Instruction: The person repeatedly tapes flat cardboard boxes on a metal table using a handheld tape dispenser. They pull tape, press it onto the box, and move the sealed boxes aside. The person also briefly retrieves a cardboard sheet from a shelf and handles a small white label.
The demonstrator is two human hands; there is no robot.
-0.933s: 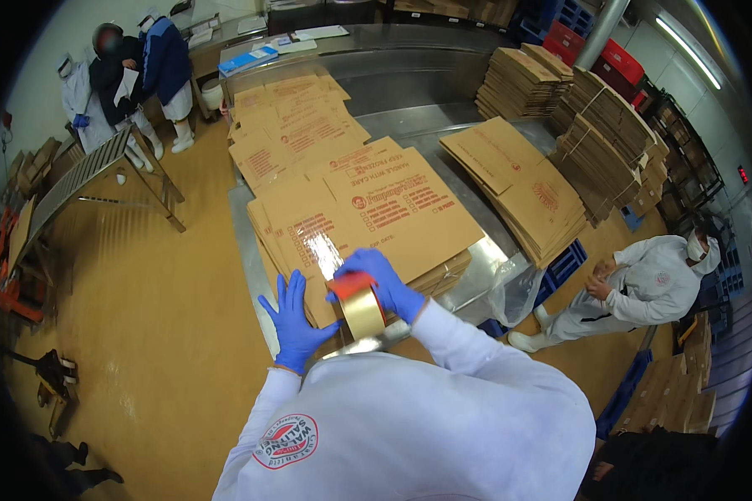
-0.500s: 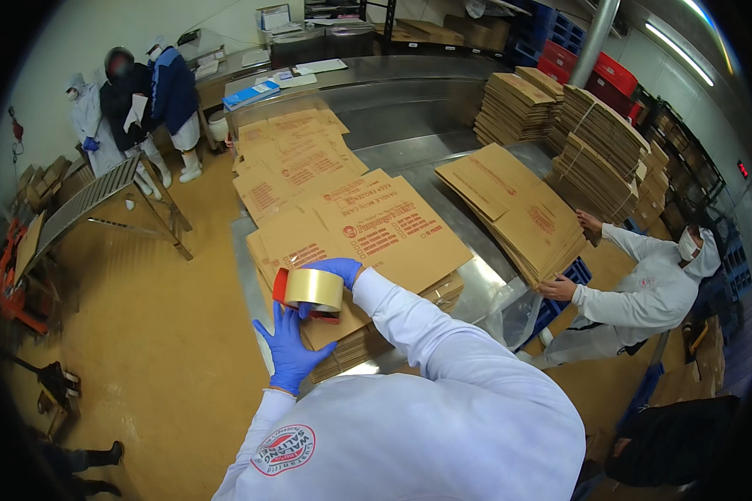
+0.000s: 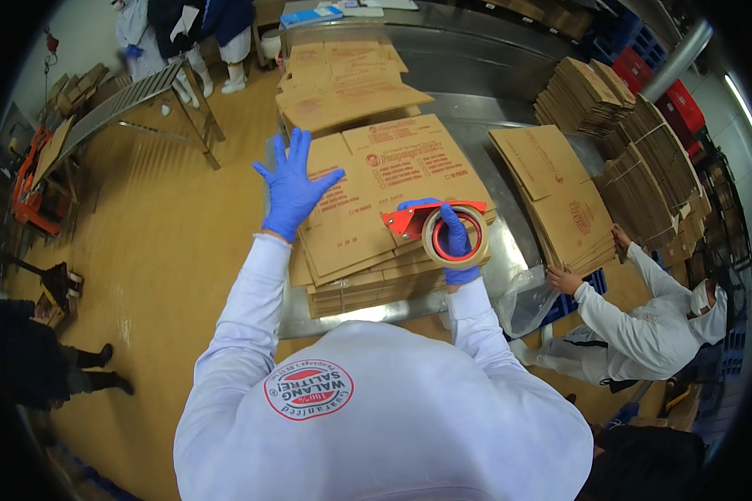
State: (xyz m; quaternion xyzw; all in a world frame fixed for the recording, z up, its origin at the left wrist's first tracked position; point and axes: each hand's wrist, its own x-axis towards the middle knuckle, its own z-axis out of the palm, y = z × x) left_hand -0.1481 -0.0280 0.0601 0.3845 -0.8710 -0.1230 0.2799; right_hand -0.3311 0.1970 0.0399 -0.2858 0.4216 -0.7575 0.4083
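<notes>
My right hand (image 3: 457, 244), in a blue glove, grips a red tape dispenser (image 3: 411, 219) with its fingers through the middle of the tape roll. It is over the near right part of a stack of flattened cardboard cartons (image 3: 355, 225). My left hand (image 3: 292, 190), gloved in blue too, is open with fingers spread at the left edge of that stack. Whether its palm presses on the cardboard, I cannot tell. Red print covers the top carton. Just beyond lie more flat cartons (image 3: 338, 104), the nearest one tilted up from the pile.
On the right, a co-worker (image 3: 635, 326) in white holds several flat cartons (image 3: 556, 192) at the edge of the metal table (image 3: 514, 250). Tied cardboard stacks (image 3: 652, 184) stand behind. A sloped metal roller stand (image 3: 125, 113) and people in the far left corner are visible.
My hands have drawn apart. The right one has carried the tape dispenser rightward and turned it; the left has moved forward along the stack and spread its fingers. The whole view has shifted.
</notes>
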